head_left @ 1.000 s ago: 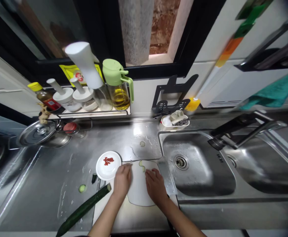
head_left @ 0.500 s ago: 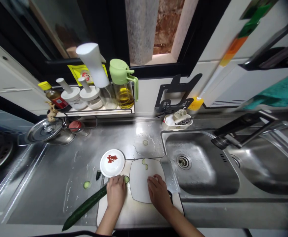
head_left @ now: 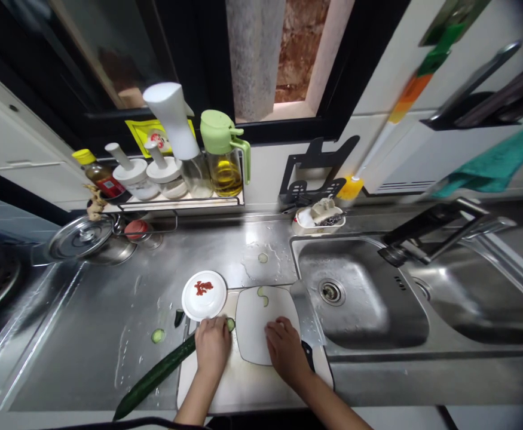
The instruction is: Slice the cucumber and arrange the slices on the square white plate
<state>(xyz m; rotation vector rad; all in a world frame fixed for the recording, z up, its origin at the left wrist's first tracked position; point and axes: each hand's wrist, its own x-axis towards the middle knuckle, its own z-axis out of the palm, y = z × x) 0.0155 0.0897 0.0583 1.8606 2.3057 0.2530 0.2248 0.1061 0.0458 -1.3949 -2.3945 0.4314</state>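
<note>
A long green cucumber [head_left: 153, 377] lies slanting across the counter, its cut end on the cutting board [head_left: 252, 391]. My left hand [head_left: 213, 345] is closed over that end, and the pale cut face shows beside the fingers. On the white square plate [head_left: 253, 334] rest thin curved slices of cucumber [head_left: 263, 296]. My right hand [head_left: 284, 346] lies over the plate's right side with its fingers bent; whatever is under the fingertips is too small to make out. A cleaver [head_left: 308, 316] lies along the board's right edge, its black handle partly behind my right hand.
Behind my left hand stands a round white plate [head_left: 204, 295] with chopped red pieces. Cucumber ends [head_left: 158, 335] lie on the steel counter to the left. A double sink [head_left: 364, 298] is at the right. Bottles and jars stand on a rack [head_left: 180, 203] at the back.
My right hand has shifted slightly left over the square plate. My left hand stays on the cucumber. The view has moved a little.
</note>
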